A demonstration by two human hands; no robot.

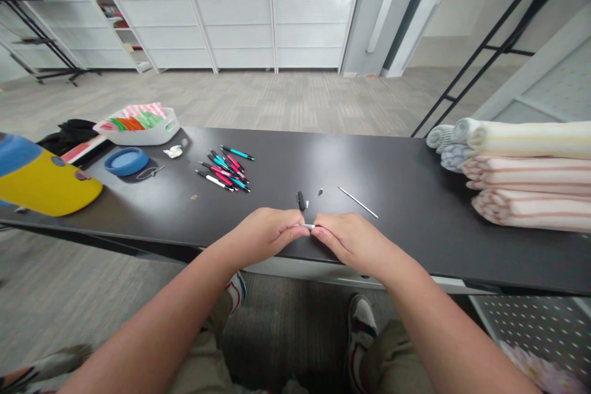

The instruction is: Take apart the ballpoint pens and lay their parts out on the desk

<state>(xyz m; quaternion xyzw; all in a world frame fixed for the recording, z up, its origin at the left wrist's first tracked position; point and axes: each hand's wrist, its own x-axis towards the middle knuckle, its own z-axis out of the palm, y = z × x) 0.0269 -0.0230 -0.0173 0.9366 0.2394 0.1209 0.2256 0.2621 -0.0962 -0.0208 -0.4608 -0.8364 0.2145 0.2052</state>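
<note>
My left hand point(265, 235) and my right hand point(351, 239) meet at the near edge of the black table point(415, 172), both closed in a pinch on one small white pen part point(309, 226) held between them. Just beyond the fingers lie a short black pen piece point(301, 200), a tiny dark bit point(320, 191) and a thin white refill rod point(357, 202). A loose pile of several teal, red and black pens point(226, 169) lies further left on the table.
Rolled and folded striped towels point(521, 166) are stacked at the table's right end. At the left stand a white basket of coloured items point(141, 125), a blue tape roll point(126, 161), a crumpled white scrap point(174, 151) and a yellow and blue object point(41, 181).
</note>
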